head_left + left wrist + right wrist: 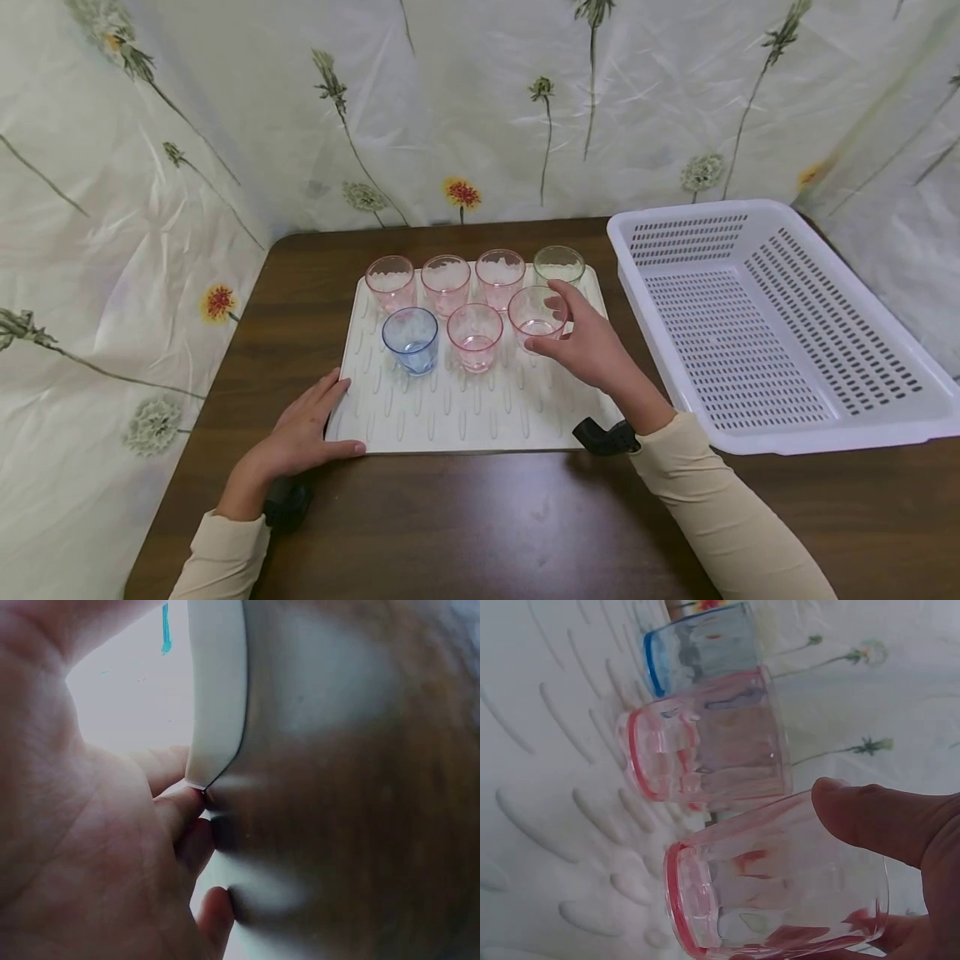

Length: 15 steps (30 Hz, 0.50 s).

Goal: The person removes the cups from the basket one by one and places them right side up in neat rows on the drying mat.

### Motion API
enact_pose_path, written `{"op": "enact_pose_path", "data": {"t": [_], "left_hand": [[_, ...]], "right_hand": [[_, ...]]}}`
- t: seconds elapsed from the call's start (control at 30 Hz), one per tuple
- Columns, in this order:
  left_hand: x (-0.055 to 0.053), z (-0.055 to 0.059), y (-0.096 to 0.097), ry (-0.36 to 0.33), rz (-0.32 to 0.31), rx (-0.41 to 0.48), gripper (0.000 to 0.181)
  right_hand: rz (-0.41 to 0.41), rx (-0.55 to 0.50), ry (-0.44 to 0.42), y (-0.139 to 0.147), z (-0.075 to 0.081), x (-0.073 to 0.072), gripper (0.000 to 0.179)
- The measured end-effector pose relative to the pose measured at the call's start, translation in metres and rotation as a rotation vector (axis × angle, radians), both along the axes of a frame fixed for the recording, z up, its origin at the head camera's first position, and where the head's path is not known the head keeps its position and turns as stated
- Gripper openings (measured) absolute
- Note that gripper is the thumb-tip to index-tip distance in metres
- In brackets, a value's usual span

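My right hand (588, 346) grips a pink-tinted glass (536, 310) at the right end of the front row. In the right wrist view the thumb lies along this glass's side, and its base sits close over the mat. Beside it stand another pink glass (476, 335) and a blue glass (411, 340). Behind them is a row of pink glasses (392, 282) ending in a green glass (558, 265). All rest upright on a white ridged draining mat (450, 425). My left hand (303, 433) has its spread fingers at the mat's left edge, thumb at the front corner.
A white perforated plastic basket (652, 350) stands to the right of the mat. The dark wooden table (465, 517) extends in front. Flower-printed sheeting (480, 125) hangs behind and at both sides.
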<state>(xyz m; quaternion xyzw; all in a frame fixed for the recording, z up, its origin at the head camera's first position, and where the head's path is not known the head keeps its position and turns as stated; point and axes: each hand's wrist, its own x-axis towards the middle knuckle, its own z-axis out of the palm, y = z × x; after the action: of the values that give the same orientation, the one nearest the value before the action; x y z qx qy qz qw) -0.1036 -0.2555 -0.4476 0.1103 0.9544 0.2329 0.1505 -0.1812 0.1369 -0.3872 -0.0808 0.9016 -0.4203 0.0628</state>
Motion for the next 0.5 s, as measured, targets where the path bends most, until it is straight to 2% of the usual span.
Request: {"op": "enact_pose_path", "data": {"t": [0.13,0.5], "left_hand": [[-0.001,0.001,0.001,-0.006,0.001,0.0,0.104],[-0.001,0.0,0.0,-0.01,-0.002,-0.008,0.105]], "right_hand": [[-0.001,0.013,-0.007,0.002,-0.009,-0.002,0.088],[0.009,0.026,-0.062,0.0,-0.02,-0.002,0.086]]}}
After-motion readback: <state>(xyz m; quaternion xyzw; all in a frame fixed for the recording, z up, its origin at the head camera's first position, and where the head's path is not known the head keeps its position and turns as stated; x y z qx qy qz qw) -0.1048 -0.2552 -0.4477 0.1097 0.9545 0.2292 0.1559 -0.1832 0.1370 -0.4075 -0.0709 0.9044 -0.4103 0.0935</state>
